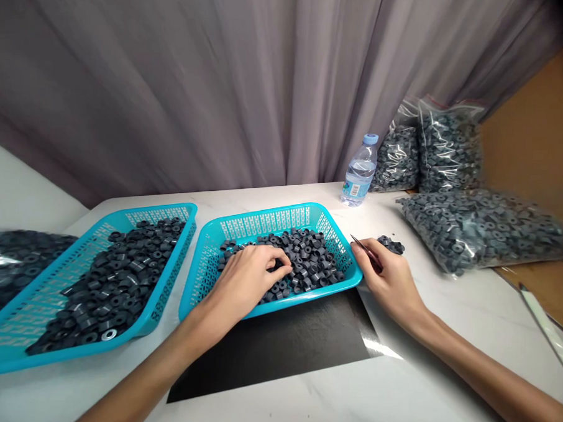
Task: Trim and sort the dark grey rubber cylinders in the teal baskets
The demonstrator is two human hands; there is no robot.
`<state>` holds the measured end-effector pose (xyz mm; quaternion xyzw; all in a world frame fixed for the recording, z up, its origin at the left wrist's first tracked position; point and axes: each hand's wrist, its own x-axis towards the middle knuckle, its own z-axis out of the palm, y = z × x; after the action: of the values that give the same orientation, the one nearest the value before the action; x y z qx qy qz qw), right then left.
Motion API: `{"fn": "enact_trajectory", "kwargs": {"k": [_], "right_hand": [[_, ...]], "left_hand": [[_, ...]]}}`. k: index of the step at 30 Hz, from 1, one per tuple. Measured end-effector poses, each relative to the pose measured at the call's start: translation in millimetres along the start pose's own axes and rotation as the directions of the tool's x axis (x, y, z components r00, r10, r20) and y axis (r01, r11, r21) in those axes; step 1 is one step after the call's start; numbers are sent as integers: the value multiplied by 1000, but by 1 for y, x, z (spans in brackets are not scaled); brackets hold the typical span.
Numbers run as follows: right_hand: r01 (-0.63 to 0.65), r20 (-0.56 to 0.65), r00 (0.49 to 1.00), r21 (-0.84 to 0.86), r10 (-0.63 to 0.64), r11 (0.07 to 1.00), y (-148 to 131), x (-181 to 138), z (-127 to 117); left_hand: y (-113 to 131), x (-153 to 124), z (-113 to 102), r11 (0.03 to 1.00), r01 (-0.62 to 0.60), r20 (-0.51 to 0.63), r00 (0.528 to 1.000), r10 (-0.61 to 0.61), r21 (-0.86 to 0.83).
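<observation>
My left hand (249, 276) lies inside the middle turquoise basket (263, 223), fingers curled down onto the heap of dark grey ring parts (306, 253); whether it grips one is hidden. My right hand (387, 276) rests on the table just right of that basket, fingers closed on thin metal tweezers (361, 246) whose tips point up and left. A small pile of the same grey rings (391, 245) lies by its fingertips. The basket stands partly on a black sheet (287, 344).
A second turquoise basket (43, 302) full of grey rings sits to the left, with a bag of rings (8, 260) beyond it. Clear bags of rings (478, 227) are stacked at the right. A water bottle (360, 171) stands behind. A metal strip (553, 339) lies at the right edge.
</observation>
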<state>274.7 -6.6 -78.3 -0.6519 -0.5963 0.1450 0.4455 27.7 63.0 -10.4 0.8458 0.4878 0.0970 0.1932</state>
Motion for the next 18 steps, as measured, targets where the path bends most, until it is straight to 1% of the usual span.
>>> {"fn": "enact_trajectory", "kwargs": {"k": [3, 8, 13, 18], "right_hand": [[4, 4, 1000, 11, -4, 1000, 0, 0, 0], [9, 2, 1000, 13, -9, 1000, 2, -1, 1], [11, -3, 1000, 14, -11, 1000, 2, -1, 1], [16, -21, 1000, 13, -16, 1000, 0, -1, 1]], "left_hand": [[1, 2, 1, 999, -35, 1, 999, 35, 12], [4, 2, 0, 988, -48, 11, 999, 47, 145], [7, 1, -2, 982, -77, 16, 997, 75, 172], [10, 0, -3, 982, -60, 6, 998, 60, 178]]}}
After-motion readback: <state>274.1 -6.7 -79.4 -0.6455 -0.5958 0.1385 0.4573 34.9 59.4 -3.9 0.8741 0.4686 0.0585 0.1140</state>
